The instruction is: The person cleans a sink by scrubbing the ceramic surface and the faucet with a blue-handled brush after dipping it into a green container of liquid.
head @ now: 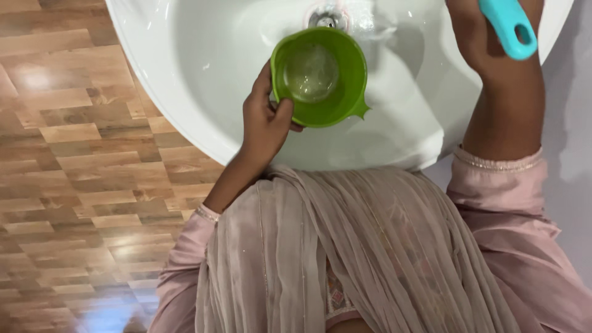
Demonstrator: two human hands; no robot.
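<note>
My left hand (264, 120) grips the rim of a green plastic cup (320, 77) with a small spout, held over the white sink (185, 92). A little clear water lies in the cup's bottom. My right hand (478, 37) is at the top right over the sink's edge and holds a turquoise handle (509, 26) with a hole at its end; the rest of that tool is out of view. The sink's metal drain (327, 18) shows just beyond the cup.
Wood-pattern floor (80, 185) lies to the left of the sink. A pale wall (573, 123) is on the right. My pink sleeves and a beige scarf (357, 246) fill the lower part of the view.
</note>
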